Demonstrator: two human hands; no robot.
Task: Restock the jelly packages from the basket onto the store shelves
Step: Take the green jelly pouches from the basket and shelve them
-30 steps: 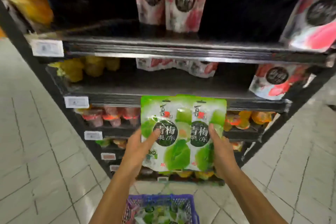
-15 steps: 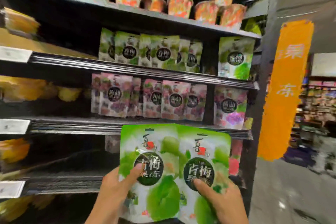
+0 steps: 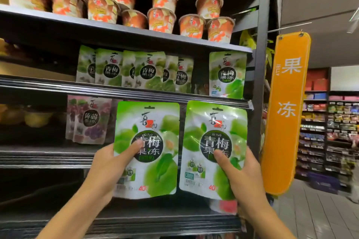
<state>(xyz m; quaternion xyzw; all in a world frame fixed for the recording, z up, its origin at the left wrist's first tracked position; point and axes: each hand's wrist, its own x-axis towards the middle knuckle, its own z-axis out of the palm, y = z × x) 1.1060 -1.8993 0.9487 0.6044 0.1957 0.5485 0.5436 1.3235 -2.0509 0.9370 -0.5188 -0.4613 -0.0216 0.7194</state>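
Dark metal store shelves (image 3: 48,85). Orange jelly cups (image 3: 161,19) crowd the top shelf. On the next shelf down, green jelly pouches (image 3: 147,72) stand upright in a row, with one apart at right. Below, purple jelly pouches (image 3: 89,120) stand left, beside blurred yellow items (image 3: 35,116).

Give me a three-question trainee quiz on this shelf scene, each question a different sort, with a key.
1. True or false: the left hand is empty.
2. The shelved green pouches stand on the shelf directly below: A) cups B) bottles C) boxes.
3. Fill in: the right pouch, gripped by the right hand, is ___.
Key: 1 false, it grips the left pouch; 2 A; 3 green.
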